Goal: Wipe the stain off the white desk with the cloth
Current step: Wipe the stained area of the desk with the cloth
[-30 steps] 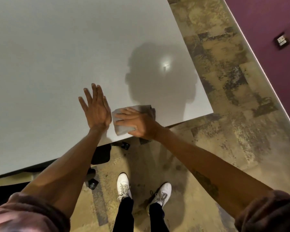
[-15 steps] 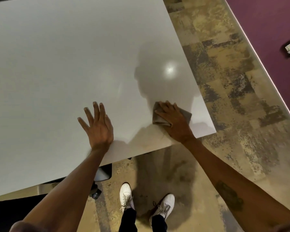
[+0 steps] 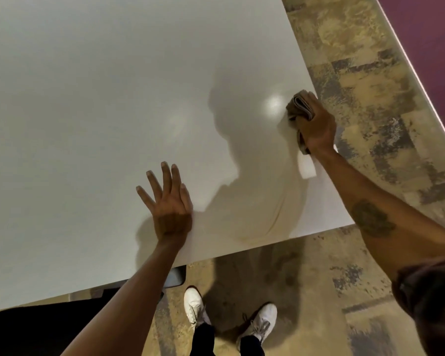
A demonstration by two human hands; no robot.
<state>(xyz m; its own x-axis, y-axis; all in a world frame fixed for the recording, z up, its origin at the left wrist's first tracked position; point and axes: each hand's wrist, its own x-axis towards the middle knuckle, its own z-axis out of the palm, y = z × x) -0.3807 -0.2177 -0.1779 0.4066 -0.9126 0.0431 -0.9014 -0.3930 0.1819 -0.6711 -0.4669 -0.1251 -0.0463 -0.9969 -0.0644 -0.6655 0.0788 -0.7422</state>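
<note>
The white desk (image 3: 93, 104) fills the upper left of the head view. My right hand (image 3: 317, 125) presses a folded brownish-grey cloth (image 3: 299, 106) onto the desk close to its right edge. Part of the cloth is hidden under the hand. A faint curved damp streak (image 3: 280, 211) runs from the cloth back toward the desk's near edge. No distinct stain shows on the surface. My left hand (image 3: 168, 201) lies flat on the desk near the front edge, fingers spread, holding nothing.
The desk's right edge (image 3: 326, 140) runs just beside the cloth, and its front edge (image 3: 216, 255) lies just below my left wrist. Mottled tan and grey carpet (image 3: 370, 104) lies beyond. My white shoes (image 3: 195, 307) stand below. A purple wall (image 3: 429, 34) rises at the top right.
My right hand has swept the cloth from the front edge near my left hand outward and away, to the desk's right edge. The left hand stays flat on the desk.
</note>
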